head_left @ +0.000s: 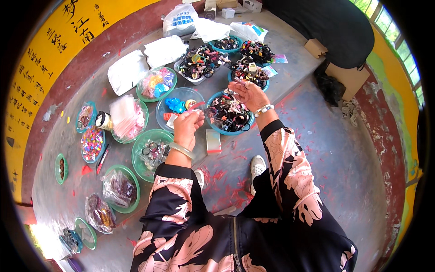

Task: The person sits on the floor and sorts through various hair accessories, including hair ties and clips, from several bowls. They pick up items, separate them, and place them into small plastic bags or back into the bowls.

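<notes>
— What could slip here?

— My left hand [187,127] pinches something tiny at the fingertips, too small to tell what; loosen that pinch and I judge it drops among the green bowls [152,149]. My right hand [248,94] hovers half-open over the blue bowl [222,129], and whether it holds anything I cannot tell.

— And the bowl's load?

— Dark, tangled hair ties and clips [229,113], heaped to the rim. One careless snag could drag several onto the grey floor [326,149].

Glossy plastic bowls [229,132], smooth. Clear crinkly plastic bags [118,188], shiny. Matt rough concrete floor [335,154], w/ red flecks. Smooth glassy bangle [181,150]; satiny cloth sleeves [290,167].
</notes>
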{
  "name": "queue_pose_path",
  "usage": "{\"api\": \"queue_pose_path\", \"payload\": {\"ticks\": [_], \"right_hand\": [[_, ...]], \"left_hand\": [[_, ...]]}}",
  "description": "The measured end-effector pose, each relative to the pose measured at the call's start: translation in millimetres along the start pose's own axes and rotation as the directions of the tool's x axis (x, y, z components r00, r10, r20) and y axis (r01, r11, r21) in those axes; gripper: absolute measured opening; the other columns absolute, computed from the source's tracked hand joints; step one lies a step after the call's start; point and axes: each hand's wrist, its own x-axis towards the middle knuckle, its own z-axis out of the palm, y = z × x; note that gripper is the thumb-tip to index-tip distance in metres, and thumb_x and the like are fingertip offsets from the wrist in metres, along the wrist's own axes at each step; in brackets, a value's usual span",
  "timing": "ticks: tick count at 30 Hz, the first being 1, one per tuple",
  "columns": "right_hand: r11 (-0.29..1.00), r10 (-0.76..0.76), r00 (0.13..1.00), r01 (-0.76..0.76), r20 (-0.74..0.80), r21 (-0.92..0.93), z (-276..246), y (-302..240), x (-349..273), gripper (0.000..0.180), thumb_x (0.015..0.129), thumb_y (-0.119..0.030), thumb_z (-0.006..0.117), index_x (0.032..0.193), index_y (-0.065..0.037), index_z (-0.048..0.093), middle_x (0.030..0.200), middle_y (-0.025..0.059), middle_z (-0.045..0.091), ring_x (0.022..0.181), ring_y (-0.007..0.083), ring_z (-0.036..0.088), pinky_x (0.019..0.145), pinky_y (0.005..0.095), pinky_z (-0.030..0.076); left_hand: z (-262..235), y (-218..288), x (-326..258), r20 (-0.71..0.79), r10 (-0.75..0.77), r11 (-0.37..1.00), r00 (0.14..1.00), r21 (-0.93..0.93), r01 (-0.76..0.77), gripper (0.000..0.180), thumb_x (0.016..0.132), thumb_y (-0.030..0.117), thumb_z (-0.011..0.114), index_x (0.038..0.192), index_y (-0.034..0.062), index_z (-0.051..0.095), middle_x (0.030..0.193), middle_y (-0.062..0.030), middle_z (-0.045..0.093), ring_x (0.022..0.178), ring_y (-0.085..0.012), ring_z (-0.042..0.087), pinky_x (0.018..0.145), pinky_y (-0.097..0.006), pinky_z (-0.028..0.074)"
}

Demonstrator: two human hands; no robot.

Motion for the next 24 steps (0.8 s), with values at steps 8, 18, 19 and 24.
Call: {"api": "queue_pose_path", "payload": {"ticks": [8,18,19,24], "right_hand": [[0.994,-0.075,0.982,0.087,0.173,-0.066,43,-15,-40,0.007,0.077,0.000,0.059,0.080,-0.006,0.055,0.080,0.0070,0.061,0.072,0.0195,0.062,0.072,0.0367,0.053],[0.890,-0.087,0.996,0.089,0.023,-0.448,72,-14,-106,0.012,0.073,0.006,0.055,0.082,-0.001,0.062,0.065,0.0020,0.058,0.052,0.0071,0.051,0.046,0.0190,0.036],[0.848,-0.054,0.998,0.052,0.012,-0.528,76,-17,-109,0.013,0.073,0.006,0.054,0.082,0.000,0.062,0.067,0.0018,0.058,0.054,0.0068,0.052,0.047,0.0192,0.038],[0.590,-0.022,0.996,0.082,0.085,-0.803,86,-17,-111,0.013,0.072,0.002,0.054,0.080,-0.001,0.063,0.068,-0.0001,0.059,0.059,0.0071,0.052,0.051,0.0204,0.039]], "left_hand": [[0,2,-6,0.028,0.010,0.999,1.000,0.048,-0.011,0.017,0.084,0.014,0.056,0.092,-0.0001,0.061,0.085,-0.0056,0.063,0.076,-0.0123,0.060,0.066,-0.023,0.048],[10,3,-16,0.256,-0.207,0.945,0.944,0.303,0.124,0.021,0.081,0.019,0.060,0.090,0.0000,0.062,0.081,-0.0043,0.063,0.073,-0.0108,0.060,0.065,-0.022,0.048],[11,1,-16,0.286,-0.233,0.939,0.930,0.314,0.139,0.022,0.080,0.020,0.062,0.090,0.0003,0.063,0.081,-0.0042,0.064,0.071,-0.0106,0.060,0.065,-0.022,0.049],[16,-6,-17,0.352,-0.306,0.887,0.884,0.443,0.130,0.021,0.080,0.020,0.062,0.087,-0.0005,0.063,0.078,-0.0049,0.063,0.068,-0.0114,0.061,0.064,-0.023,0.050]]}}
